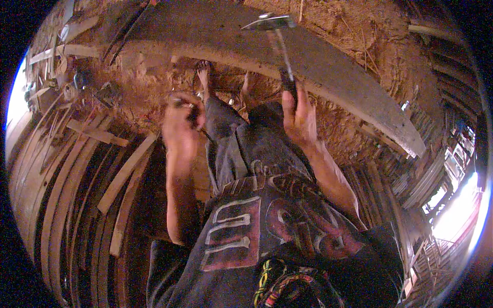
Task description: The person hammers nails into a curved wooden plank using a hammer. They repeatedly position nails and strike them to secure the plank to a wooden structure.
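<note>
My right hand (303, 115) is wrapped round the dark grip of a hammer (280, 46). Its thin metal shaft points up and away from me, and its metal head lies in view over the wide wooden plank (334, 69). My left hand (181, 123) is raised to the left, short of the plank's near edge, and smeared by motion. Its fingers are curled, with something small and dark at them that I cannot make out. Between my two hands, my legs in dark trousers (228, 149) show, with a bare foot (204, 68) near the plank's edge.
Several long boards (64, 205) lie side by side at the left, with loose shorter pieces (97, 132) across them. Brown sawdust or earth (354, 38) covers the ground beyond the plank. More stacked wood (431, 179) is at the right, near bright openings.
</note>
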Demonstrator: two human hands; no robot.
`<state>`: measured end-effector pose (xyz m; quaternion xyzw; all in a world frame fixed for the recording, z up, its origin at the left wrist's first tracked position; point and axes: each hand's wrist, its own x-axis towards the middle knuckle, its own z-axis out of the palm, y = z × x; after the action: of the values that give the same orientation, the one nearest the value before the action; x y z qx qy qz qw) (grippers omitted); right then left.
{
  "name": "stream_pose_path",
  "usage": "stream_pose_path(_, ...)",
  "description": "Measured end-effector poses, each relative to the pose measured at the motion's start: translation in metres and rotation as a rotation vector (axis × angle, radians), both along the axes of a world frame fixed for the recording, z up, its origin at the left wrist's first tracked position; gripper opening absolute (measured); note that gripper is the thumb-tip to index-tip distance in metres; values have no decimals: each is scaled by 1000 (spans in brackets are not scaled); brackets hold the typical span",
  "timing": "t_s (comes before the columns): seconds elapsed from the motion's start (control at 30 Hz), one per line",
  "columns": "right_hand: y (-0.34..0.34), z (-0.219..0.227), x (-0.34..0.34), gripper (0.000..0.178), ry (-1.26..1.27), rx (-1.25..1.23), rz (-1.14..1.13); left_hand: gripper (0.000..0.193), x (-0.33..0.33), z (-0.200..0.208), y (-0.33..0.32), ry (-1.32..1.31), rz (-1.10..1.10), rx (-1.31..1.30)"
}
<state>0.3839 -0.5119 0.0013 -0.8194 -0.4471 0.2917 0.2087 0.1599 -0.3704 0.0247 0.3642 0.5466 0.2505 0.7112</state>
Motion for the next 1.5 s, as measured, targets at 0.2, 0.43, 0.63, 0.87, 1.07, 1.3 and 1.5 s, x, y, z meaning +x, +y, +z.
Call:
stream_pose_path(0.2, 9, -4, 6, 47, 18, 119, -133, 26, -16, -46, -93, 164, -293, -181)
stream_pose_path(0.43, 2, -23, -6, 49, -9, 54, -115, 24, -9, -17, -96, 247, -352, -250)
stream_pose_path(0.63, 3, -6, -10, 47, 103, 49, -246, 20, -14, -45, -41, 300, -305, 131)
stream_pose_path(0.87, -17, 2, 7, 46, 235, -12, -317, 18, 82, 1, 64, 219, -232, 659)
stream_pose_path(1.07, -58, -21, 22, 37, 308, 102, -572, 15, 134, -8, 104, 322, -652, 1163)
stream_pose_path(1.3, -68, -3, 20, 20, 370, 186, -583, 19, 153, -33, 112, 242, -893, 1122)
stream_pose_path(1.5, -68, 13, 16, 22, 444, 123, -582, 21, 148, -47, 118, 294, -898, 1205)
